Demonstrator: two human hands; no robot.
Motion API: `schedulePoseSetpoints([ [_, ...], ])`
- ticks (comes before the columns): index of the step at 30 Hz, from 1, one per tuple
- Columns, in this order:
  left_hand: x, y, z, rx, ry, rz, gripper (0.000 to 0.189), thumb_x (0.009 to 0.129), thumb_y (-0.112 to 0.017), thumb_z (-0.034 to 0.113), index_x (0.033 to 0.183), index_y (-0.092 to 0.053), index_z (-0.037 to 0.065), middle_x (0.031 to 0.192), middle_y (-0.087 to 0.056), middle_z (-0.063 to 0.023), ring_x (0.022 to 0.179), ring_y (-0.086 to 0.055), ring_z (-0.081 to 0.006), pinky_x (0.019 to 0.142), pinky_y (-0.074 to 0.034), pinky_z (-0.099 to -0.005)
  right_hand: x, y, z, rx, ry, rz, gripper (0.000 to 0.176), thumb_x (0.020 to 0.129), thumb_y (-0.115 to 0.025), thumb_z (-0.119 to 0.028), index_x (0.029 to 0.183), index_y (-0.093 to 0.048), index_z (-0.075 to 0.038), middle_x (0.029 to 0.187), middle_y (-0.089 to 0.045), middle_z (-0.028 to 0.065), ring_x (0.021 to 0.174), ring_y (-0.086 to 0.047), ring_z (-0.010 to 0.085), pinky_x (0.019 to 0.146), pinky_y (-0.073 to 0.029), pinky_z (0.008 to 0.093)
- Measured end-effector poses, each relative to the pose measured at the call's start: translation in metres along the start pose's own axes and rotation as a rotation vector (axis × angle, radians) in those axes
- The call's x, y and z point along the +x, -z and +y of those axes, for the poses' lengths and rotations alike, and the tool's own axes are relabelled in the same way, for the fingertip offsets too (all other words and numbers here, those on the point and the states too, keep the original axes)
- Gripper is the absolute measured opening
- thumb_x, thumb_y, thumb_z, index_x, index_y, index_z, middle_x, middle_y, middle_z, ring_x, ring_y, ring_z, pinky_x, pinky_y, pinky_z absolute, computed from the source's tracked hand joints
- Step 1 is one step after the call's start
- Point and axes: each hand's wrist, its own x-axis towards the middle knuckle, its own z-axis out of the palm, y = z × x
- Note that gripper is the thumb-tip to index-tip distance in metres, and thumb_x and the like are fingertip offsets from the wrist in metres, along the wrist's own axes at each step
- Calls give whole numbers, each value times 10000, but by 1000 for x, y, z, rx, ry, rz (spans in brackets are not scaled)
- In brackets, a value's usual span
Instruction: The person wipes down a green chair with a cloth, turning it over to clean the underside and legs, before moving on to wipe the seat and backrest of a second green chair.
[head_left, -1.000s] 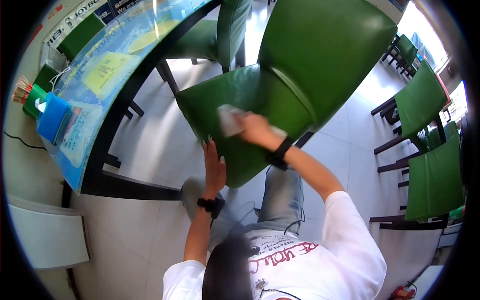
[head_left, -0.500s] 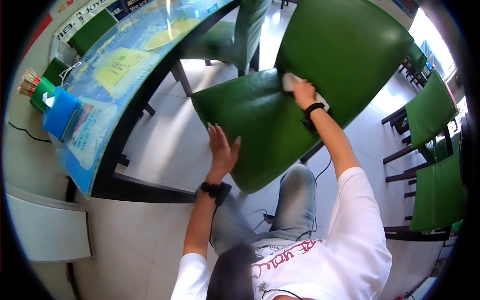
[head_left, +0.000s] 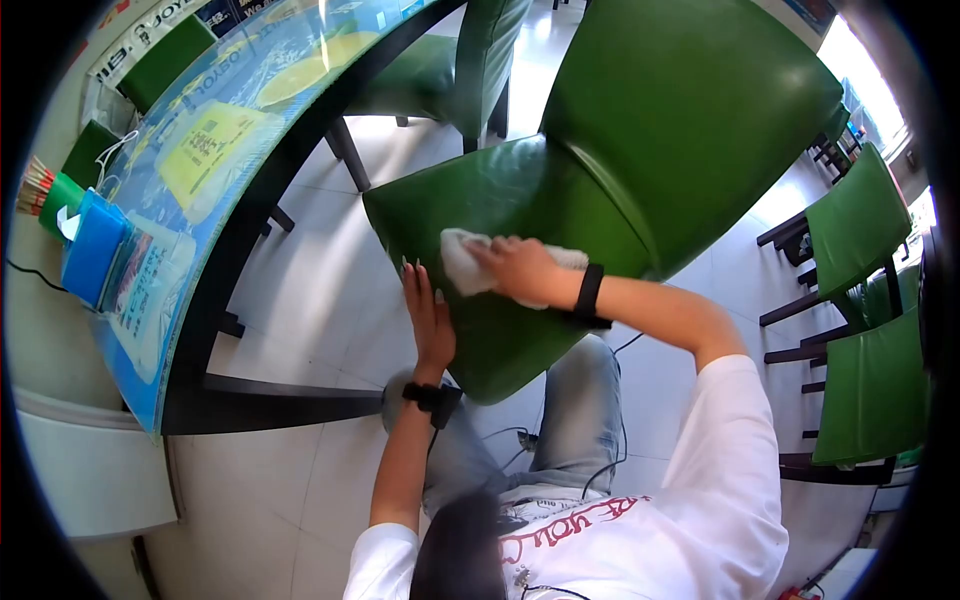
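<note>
The right forearm [head_left: 660, 305] is being brought in from the right, bent at the elbow, and the right hand [head_left: 525, 270] is being held palm down over the seat [head_left: 430, 200]. The cloth [head_left: 465, 262] is being gripped under its curled fingers and pressed on the near half of the seat, part of it showing on either side. The left hand [head_left: 430, 325] is being held open at the seat's left edge, fingers extended and pointing away; nothing is being seen in its grasp.

Two hands, one cloth and two black wristbands [head_left: 432, 400] are being counted. One green chair [head_left: 690, 110] is being worked on; one more chair [head_left: 410, 80] is being noted at the far left and two larger ones [head_left: 870, 390] on the right, with others being only partly shown.

On the left, one table [head_left: 228, 215] is being covered by a clear-topped blue print. One blue box [head_left: 93, 250] and one green cup [head_left: 62, 200] of sticks [head_left: 38, 180] are being supported there. The pale tiled floor [head_left: 240, 480] is being lit by daylight from the far right.
</note>
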Motion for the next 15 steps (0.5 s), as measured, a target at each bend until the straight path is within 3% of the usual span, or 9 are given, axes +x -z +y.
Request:
schedulePoseSetpoints([
  [1,0,0,0,-18,11,0,550,956,-364,113,1476,-214,16,1545,-125,-218,1432,-115,-383,1160,-124,-448,4,-7,22,-42,13,17,580,761,-659,-307,1268,-527,-58,922,-638,144,683,-637,299,618,-533,399],
  [3,0,-2,-1,-32,19,5,549,950,-370,100,1474,-227,20,1549,-127,-207,1435,-115,-373,1161,-122,-435,23,-44,79,-278,-236,-57,540,796,-629,-304,1281,-530,-88,808,-641,104,643,-645,298,583,-530,414],
  [5,-1,-3,0,-50,25,13,550,946,-372,89,1474,-232,22,1551,-128,-199,1436,-116,-366,1162,-121,-427,37,-82,163,-267,-574,-25,506,826,-610,-312,1275,-535,-92,771,-657,112,649,-664,309,539,-525,421],
  [7,1,-3,1,-75,24,17,552,944,-371,80,1475,-231,22,1552,-129,-195,1437,-118,-361,1161,-119,-422,46,-82,182,-165,-642,38,408,843,-601,-312,1172,-576,-71,814,-672,156,688,-677,316,527,-524,422],
  [10,4,0,-1,-88,11,27,549,942,-370,76,1472,-239,17,1552,-126,-197,1437,-114,-361,1162,-112,-420,51,-72,161,-111,-551,11,351,843,-600,-317,1069,-596,-48,828,-683,165,666,-672,322,524,-525,422],
  [11,0,-3,0,-105,10,19,549,941,-370,75,1471,-241,16,1552,-125,-198,1438,-112,-361,1162,-110,-420,50,-66,142,-85,-529,-14,322,842,-604,-333,1006,-606,-56,756,-676,134,631,-664,325,528,-524,428],
  [12,-1,-3,-3,-73,1,7,561,954,-375,98,1479,-199,10,1553,-122,-199,1436,-117,-364,1161,-112,-423,40,-61,119,-41,-349,68,355,836,-609,-377,994,-612,-60,704,-664,107,595,-655,301,507,-514,410],
  [14,-1,-6,-5,-81,-17,50,584,963,-382,123,1486,-151,7,1550,-118,-210,1434,-116,-370,1161,-112,-426,27,-34,50,-66,-133,16,587,806,-616,-458,1182,-556,-12,735,-653,111,584,-645,256,470,-491,362],
  [15,-1,-6,-5,-79,-29,72,597,967,-386,135,1489,-127,6,1548,-117,-216,1434,-115,-373,1161,-112,-427,19,-12,14,0,-64,-64,655,790,-637,-420,1278,-490,-9,821,-652,119,614,-649,271,497,-503,380],
])
